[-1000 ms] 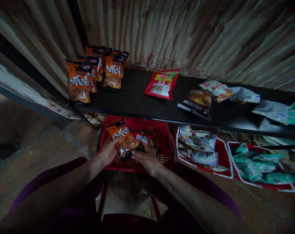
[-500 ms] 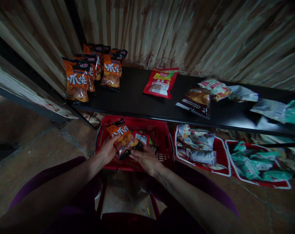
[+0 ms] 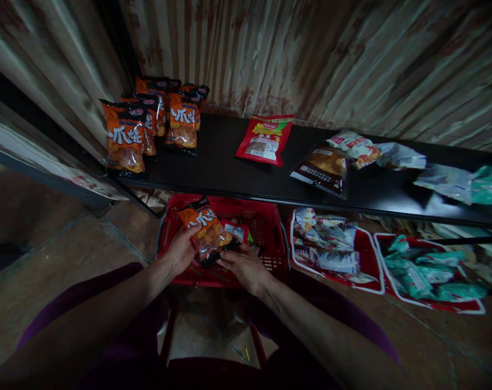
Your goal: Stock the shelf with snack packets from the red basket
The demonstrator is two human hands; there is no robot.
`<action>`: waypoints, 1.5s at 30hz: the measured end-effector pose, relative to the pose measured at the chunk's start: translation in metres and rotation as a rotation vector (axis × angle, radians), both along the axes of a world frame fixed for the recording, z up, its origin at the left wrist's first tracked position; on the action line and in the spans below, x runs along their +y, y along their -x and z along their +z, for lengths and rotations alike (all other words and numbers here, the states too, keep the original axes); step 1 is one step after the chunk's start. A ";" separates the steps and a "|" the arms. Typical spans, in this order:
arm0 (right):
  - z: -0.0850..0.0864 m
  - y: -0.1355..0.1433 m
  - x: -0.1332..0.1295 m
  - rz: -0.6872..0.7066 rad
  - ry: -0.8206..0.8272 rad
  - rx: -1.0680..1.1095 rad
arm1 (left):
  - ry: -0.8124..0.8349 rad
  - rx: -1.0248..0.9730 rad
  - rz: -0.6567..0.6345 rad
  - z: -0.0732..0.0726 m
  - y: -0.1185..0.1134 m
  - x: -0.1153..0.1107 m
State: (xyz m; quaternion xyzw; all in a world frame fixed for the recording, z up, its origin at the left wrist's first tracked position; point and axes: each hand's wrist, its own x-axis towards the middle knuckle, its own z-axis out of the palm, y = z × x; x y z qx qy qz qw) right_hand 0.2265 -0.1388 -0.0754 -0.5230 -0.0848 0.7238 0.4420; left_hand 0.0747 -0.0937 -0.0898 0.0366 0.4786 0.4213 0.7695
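Note:
An orange and black snack bag is held tilted between both hands, above a red basket. My left hand grips its left edge, and my right hand has its lower right corner. Inside the basket, partly hidden under the bag, lie red packets. Several matching orange bags stand in rows at the left end of the black shelf. A red packet lies at the shelf's middle, with a brown bag to its right.
White-and-blue packets and a green packet lie at the shelf's right. Below are a basket of pale packets and a basket of green packets. A pleated curtain hangs behind; a dark post stands at the left.
The view has shifted slightly, so the shelf items appear a little further left. Both hands keep their hold on the orange bag, almost unmoved.

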 end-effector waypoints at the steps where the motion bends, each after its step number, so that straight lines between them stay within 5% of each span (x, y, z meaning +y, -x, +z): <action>1: 0.000 0.000 0.001 -0.001 0.005 0.003 | -0.015 -0.003 0.000 -0.001 0.000 0.000; 16: -0.004 -0.006 0.003 0.000 0.050 -0.005 | -0.166 0.098 0.071 0.001 -0.006 0.001; 27: -0.001 -0.002 -0.002 0.069 -0.175 -0.072 | -0.073 0.182 0.035 -0.006 -0.005 -0.001; 35: -0.007 -0.004 -0.002 0.274 -0.427 -0.518 | -0.046 0.340 0.032 -0.002 -0.001 -0.007; 45: -0.006 -0.009 -0.009 0.666 -1.008 -1.349 | -0.004 0.021 0.072 0.008 0.004 0.000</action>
